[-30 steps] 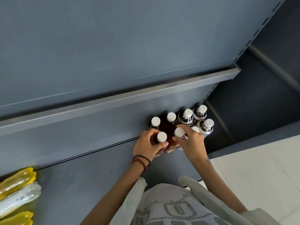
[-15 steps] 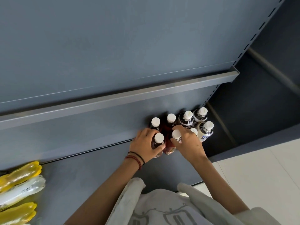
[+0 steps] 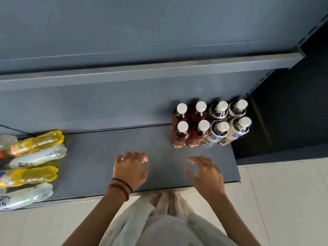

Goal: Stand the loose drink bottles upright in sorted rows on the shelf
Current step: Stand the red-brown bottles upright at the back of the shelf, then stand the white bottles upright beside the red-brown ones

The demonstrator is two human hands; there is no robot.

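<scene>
From my head camera, four loose plastic bottles lie on their sides at the left end of the flat grey metal shelf (image 3: 99,157): two yellow ones (image 3: 38,142) and two clear pale ones (image 3: 38,157), alternating. Eight white-capped bottles stand upright at the right end, four dark red (image 3: 190,126) beside four white-labelled (image 3: 229,125). My left hand (image 3: 130,168) and right hand (image 3: 205,173) hover over bare shelf between the two groups, fingers spread, holding nothing, nearer the standing bottles.

Upright bottles (image 3: 209,124) at shelf (image 3: 110,157) right — lying bottles (image 3: 33,164) far left.
</scene>
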